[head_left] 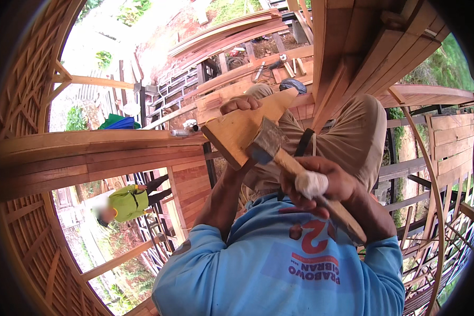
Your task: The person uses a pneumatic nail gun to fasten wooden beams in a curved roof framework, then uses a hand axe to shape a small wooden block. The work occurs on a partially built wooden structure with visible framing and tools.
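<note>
My left hand [240, 104] grips the far edge of a thick, pale wooden board [242, 129] with one pointed end, its fingers folded over the edge. The forearm passes behind the board. In my right hand [326, 181] is a hammer [289, 160] with a blocky grey metal head and a wooden handle, which slants down toward my chest. Its head lies over the board's near edge; I cannot tell whether they touch. A white wrapping [310, 184] shows at the right hand, on the thumb or the handle. My bent knees are behind the board.
A long wooden beam [105, 145] crosses on the left, with a small can [181, 131] beside it. Stacked planks [231, 31] and tools lie ahead near a dark bag [293, 85]. Large timbers [353, 58] rise at right. A person in a yellow-green jacket [129, 203] stands lower left.
</note>
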The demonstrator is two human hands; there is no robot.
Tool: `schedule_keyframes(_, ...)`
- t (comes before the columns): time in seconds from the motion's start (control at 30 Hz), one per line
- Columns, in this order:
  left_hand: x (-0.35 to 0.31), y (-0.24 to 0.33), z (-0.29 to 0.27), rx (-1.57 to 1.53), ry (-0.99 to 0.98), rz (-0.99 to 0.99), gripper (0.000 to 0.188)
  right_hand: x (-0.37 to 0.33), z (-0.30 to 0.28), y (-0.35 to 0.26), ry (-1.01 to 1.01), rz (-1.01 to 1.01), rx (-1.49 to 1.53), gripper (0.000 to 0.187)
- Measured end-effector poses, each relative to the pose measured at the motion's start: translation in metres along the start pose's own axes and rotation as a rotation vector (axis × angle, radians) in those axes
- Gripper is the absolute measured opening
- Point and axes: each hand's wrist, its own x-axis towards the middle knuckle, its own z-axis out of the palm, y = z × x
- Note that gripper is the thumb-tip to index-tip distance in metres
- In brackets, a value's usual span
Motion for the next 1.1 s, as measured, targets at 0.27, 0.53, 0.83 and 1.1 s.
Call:
schedule_keyframes(0.27, 0.002, 0.008, -0.006, 0.450, -0.159, 0.120, 0.068, 0.004, -0.008, -0.003, 0.362, -0.133, -0.155, 0.043)
schedule_keyframes(0.53, 0.002, 0.027, 0.005, 0.919, -0.308, 0.129, 0.057, -0.004, 0.046, -0.065, 0.550, -0.674, -1.699, 0.037)
schedule_keyframes(0.83, -0.018, 0.020, 0.009, 0.521, -0.115, -0.107, 0.033, -0.002, 0.015, -0.046, 0.414, -0.509, -1.252, 0.043)
schedule_keyframes(1.1, -0.005, 0.002, 0.005, 0.422, -0.168, 0.065, 0.037, 0.022, 0.018, -0.011, 0.407, -0.050, -0.121, 0.042)
